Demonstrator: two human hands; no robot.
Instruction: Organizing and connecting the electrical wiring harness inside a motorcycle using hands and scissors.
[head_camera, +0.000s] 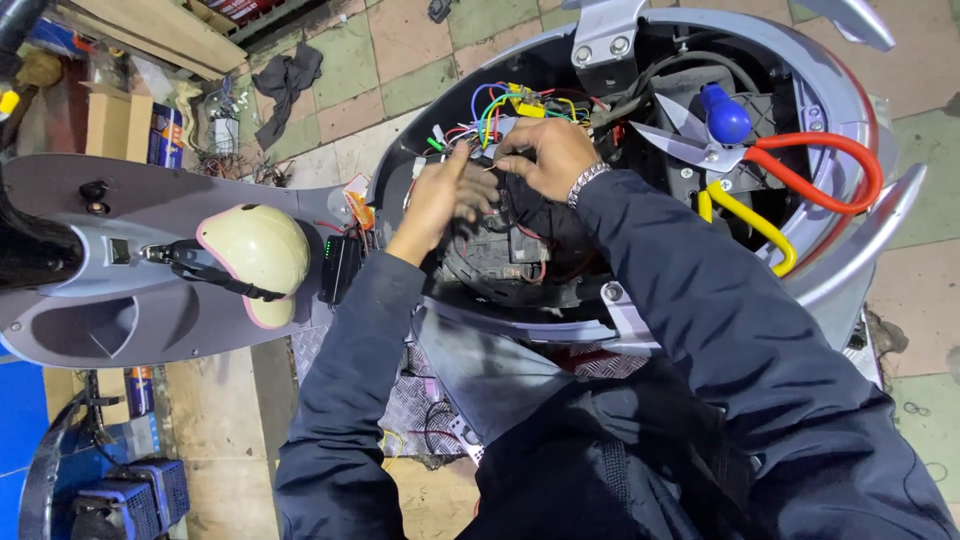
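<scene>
Head view: left hand (440, 200) and right hand (545, 155), fingers pinched on coloured wires (500, 110) inside the open scooter body (850, 270).

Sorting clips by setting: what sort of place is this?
Probably a scooter repair workshop: an opened scooter body with exposed coloured wiring under both hands, shears lying inside it, and parts and boxes on the tiled floor.

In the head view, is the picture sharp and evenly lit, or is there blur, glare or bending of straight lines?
Head view: mostly sharp; the left hand and right hand at the coloured wires are readable. Light is even and soft, with a mild sheen on the cream helmet. The open compartment below the hands is dark. The wide lens curves the floor tiles toward the edges.
</scene>
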